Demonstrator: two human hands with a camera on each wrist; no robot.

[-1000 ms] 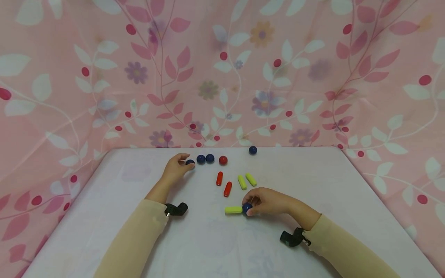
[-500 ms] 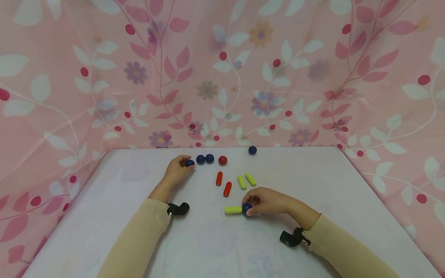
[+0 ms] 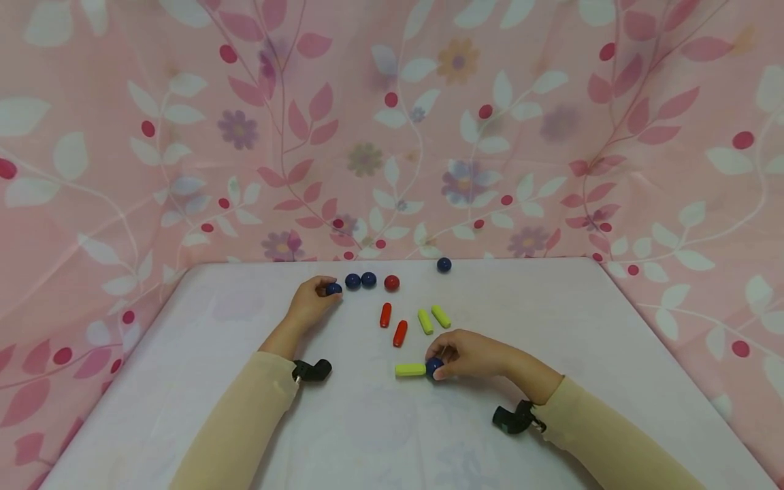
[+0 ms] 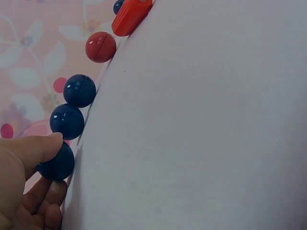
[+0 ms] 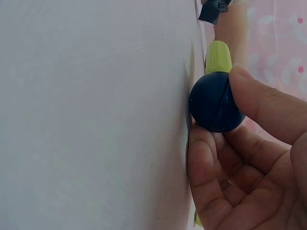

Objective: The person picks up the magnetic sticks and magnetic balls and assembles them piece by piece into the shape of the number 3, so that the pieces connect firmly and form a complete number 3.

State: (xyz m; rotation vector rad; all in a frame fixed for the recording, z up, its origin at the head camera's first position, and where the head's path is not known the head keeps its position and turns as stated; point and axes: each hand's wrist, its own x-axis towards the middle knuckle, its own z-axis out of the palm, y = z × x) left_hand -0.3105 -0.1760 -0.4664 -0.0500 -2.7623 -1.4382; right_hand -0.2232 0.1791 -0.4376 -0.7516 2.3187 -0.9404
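Observation:
At the back left, the left hand (image 3: 311, 303) pinches a dark blue ball (image 3: 333, 289) between thumb and fingers; in the left wrist view this ball (image 4: 58, 164) sits just beside two more blue balls (image 4: 67, 121). Nearer the front, the right hand (image 3: 474, 355) holds another blue ball (image 3: 434, 368) on the table. A yellow-green stick (image 3: 410, 369) lies with its right end against that ball. The right wrist view shows thumb and fingertips round the ball (image 5: 216, 102), with the stick (image 5: 218, 56) touching its far side.
A red ball (image 3: 392, 282) lies right of the two blue balls (image 3: 361, 280), and a lone blue ball (image 3: 444, 265) is at the back edge. Two red sticks (image 3: 385, 315) and two yellow-green sticks (image 3: 425, 321) lie mid-table (image 3: 527, 292). Patterned pink cloth (image 3: 367, 122) hangs behind.
Hardly anything differs. The left hand has shifted very slightly around its blue ball, more of which shows than a second ago; the right hand keeps its hold on its ball.

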